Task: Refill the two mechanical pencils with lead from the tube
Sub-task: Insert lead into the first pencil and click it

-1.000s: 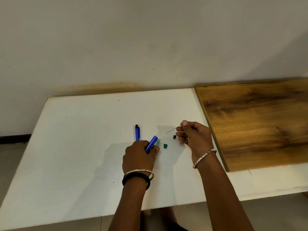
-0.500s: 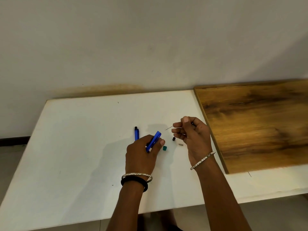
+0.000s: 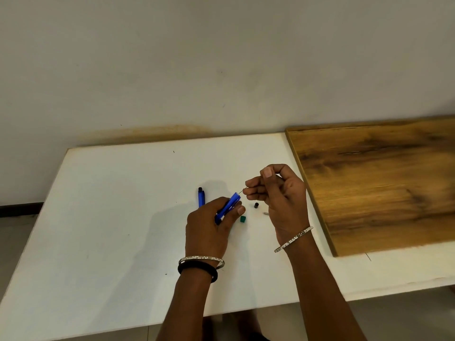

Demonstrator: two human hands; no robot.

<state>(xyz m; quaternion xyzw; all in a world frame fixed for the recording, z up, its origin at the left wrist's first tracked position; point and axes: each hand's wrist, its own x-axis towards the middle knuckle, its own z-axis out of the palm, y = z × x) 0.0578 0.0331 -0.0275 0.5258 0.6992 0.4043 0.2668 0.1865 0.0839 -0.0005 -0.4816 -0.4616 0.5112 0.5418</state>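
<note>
My left hand (image 3: 209, 227) grips a blue mechanical pencil (image 3: 229, 206), its open top end tilted up and to the right. My right hand (image 3: 275, 193) pinches a thin grey lead (image 3: 240, 191) whose free tip sits right at the pencil's open end. A second blue pencil (image 3: 201, 197) with a black cap lies on the white table (image 3: 110, 217) just left of my left hand. A small black cap (image 3: 256, 205), a small green piece (image 3: 243, 219) and a tiny grey piece (image 3: 266, 213) lie between my hands. No lead tube can be made out.
A wooden board (image 3: 381, 183) lies on the table's right side, close to my right hand. The wall (image 3: 221, 57) stands right behind the table. The table's front edge runs just under my forearms.
My right hand has brought the lead down and left until its tip meets the pencil's open end. My left hand has tilted the pencil up toward it.
</note>
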